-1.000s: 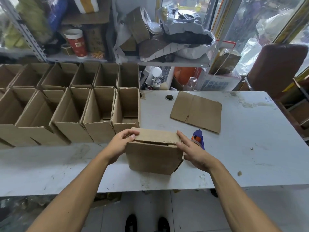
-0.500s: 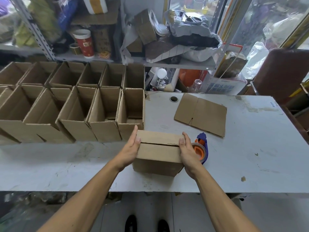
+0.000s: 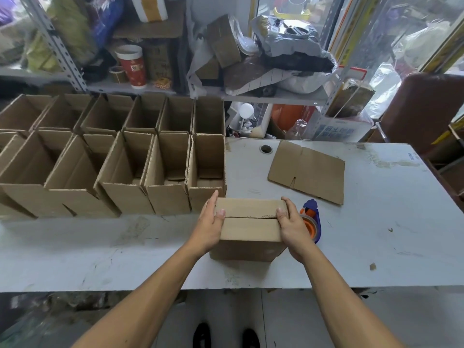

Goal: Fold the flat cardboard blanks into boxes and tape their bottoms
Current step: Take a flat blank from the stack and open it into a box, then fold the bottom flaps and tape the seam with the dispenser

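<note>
Cardboard box sits near the desk's front edge, both flaps folded shut along a centre seam. Left hand and right hand clasp its two ends, fingers straight along the sides, thumbs pressing the flaps. Tape dispenser lies just right.

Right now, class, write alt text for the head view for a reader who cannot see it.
A person's left hand and right hand press shut the two flaps of a brown cardboard box on a scuffed white table. A blue-and-orange tape dispenser sits just right of it, a flat cardboard blank behind, and rows of open folded boxes to the left.
</note>
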